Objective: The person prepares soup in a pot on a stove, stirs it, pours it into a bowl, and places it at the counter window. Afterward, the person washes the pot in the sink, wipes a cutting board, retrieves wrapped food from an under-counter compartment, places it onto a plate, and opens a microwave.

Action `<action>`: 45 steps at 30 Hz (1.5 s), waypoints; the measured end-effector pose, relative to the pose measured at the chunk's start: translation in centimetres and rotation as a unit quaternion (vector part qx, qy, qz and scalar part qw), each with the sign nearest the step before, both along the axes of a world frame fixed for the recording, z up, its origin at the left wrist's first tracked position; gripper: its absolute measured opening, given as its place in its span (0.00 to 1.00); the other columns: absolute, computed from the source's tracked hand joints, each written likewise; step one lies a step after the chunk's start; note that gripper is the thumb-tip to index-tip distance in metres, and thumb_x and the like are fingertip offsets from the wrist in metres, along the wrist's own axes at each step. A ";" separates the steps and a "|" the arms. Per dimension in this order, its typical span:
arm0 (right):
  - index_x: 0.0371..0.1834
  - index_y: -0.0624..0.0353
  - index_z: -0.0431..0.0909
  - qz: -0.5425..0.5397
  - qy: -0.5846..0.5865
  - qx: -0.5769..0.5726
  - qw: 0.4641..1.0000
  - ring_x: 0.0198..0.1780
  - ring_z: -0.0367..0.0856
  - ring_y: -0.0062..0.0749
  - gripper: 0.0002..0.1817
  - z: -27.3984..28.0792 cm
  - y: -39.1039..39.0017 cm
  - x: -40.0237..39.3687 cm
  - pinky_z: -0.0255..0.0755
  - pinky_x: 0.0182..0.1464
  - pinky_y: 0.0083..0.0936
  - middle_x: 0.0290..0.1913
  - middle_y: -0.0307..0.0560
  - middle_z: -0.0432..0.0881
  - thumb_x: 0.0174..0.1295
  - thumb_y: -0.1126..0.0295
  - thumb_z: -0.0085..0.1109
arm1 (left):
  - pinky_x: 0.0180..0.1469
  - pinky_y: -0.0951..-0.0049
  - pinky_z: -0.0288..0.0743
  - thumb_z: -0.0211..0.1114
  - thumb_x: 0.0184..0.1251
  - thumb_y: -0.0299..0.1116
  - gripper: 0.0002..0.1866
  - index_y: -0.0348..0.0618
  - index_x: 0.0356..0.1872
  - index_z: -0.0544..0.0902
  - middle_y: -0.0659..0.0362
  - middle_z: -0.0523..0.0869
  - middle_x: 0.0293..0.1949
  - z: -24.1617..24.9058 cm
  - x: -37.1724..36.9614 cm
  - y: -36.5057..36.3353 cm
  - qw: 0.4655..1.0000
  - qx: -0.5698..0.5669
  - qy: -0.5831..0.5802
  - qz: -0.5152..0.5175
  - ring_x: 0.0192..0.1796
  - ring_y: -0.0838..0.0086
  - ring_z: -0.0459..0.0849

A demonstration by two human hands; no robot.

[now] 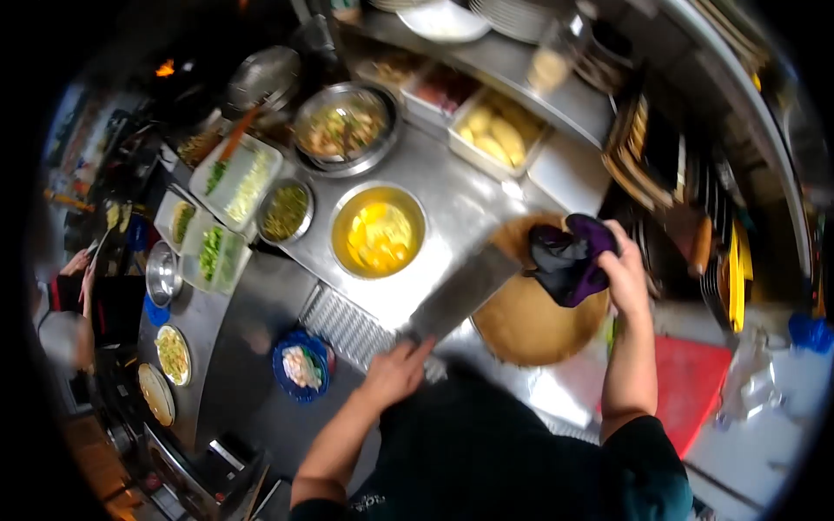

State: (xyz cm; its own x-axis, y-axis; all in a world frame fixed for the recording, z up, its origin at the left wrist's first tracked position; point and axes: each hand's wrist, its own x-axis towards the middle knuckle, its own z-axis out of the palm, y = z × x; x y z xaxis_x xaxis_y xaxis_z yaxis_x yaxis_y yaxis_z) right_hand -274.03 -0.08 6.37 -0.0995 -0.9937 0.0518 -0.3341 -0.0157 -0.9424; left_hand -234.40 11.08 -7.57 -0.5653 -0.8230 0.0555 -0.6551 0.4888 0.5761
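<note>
Head view: the left hand [395, 372] is closed around the handle of a cleaver [460, 291], whose broad blade lies flat and angled up over the steel tabletop [452, 204]. The right hand [627, 276] clutches a dark purple cloth [569, 259] and presses it onto the round wooden chopping block [534, 313] — the cleaver's tip just reaches the block's edge. Behind the blade sits a metal bowl of yellow liquid [379, 231], with a smaller bowl of green bits [285, 211] beside it. A red board [691, 382] lies near the right forearm — a blue plate [301, 365] near the left.
</note>
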 end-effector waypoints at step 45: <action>0.61 0.55 0.81 -0.036 0.468 -0.163 0.868 0.67 0.74 0.51 0.24 -20.9 4.3 0.5 0.69 0.70 0.40 0.65 0.48 0.79 0.59 0.79 0.55 | 0.38 0.61 0.81 0.62 0.60 0.24 0.22 0.45 0.58 0.82 0.56 0.80 0.36 -6.1 -10.4 -2.0 0.991 -0.046 0.022 -0.124 0.41 0.61 0.84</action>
